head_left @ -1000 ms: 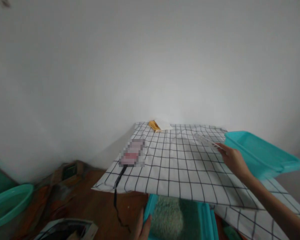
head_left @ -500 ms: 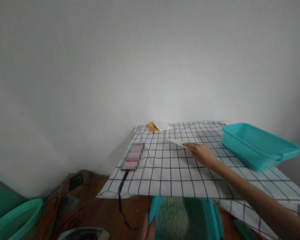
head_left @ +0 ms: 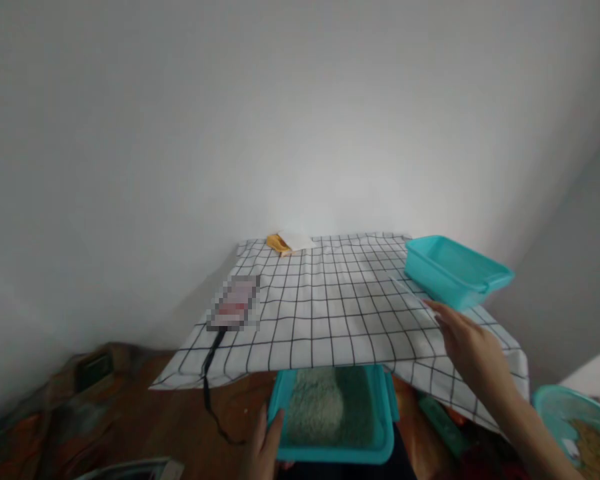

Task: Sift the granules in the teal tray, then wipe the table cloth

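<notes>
My left hand grips the left rim of a teal plastic tray, below the table's front edge. Inside the tray lies a pale grey-green, grainy-looking layer, partly in shadow. Over the right side of the table, my right hand pinches a thin white strip, seen almost edge-on. The strip points away to the left, and its exact kind cannot be made out. Just beyond this hand, an empty-looking teal basin stands on the table.
A white cloth with a black grid covers the table. On it lie a pixelated device with a dark cable, and a yellow-and-white packet at the back. A tub of brown stuff stands at lower right.
My right hand has moved right and nearer with the white strip, towards the teal basin. The view has turned right, bringing the tub in. My left hand stays on the tray.
</notes>
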{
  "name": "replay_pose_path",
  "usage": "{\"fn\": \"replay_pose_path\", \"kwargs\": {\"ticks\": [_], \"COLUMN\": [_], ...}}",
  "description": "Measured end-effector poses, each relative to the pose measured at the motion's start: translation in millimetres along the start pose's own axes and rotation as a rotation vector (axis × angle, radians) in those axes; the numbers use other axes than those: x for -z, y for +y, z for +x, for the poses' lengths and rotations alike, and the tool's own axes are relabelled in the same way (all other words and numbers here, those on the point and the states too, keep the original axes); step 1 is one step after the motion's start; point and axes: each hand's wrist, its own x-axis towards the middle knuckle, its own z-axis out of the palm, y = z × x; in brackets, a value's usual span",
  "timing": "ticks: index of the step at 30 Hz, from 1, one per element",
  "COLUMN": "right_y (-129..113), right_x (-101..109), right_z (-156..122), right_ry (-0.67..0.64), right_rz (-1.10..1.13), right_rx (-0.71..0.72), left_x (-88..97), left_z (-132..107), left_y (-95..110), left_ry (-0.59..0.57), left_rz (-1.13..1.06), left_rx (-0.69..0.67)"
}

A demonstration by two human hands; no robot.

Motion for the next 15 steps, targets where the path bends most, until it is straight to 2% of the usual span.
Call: {"fn": "replay_pose_path", "kwargs": {"ticks": [2,5,9,13,15], "right_y": [8,-7,-64,-123,-145], "right_x": [-6,-12,-24,-42,-44], "right_z": [8,19,14,-18,-35], "right_ry": [-0.047,-0.144,-0.184,-0.117,-0.099], "right_rz": [-0.164,-0.250,-0.164,0.007,0.098], "right_rx": [-0.154,-0.161,0.012,0.207,0.316], "left_x": [0.9,1.5,3.0,3.1,1.4], "left_z": [-1,3,11,12,11], "left_y": [2,3,1,-4,-5], "left_ry": [0.017,0.084,0.063,0.025,0.002], "left_rz": [0.024,0.035,0.009,-0.021,-0.052], "left_rx": [-0.034,-0.005,0.005,0.024,-0.011]}}
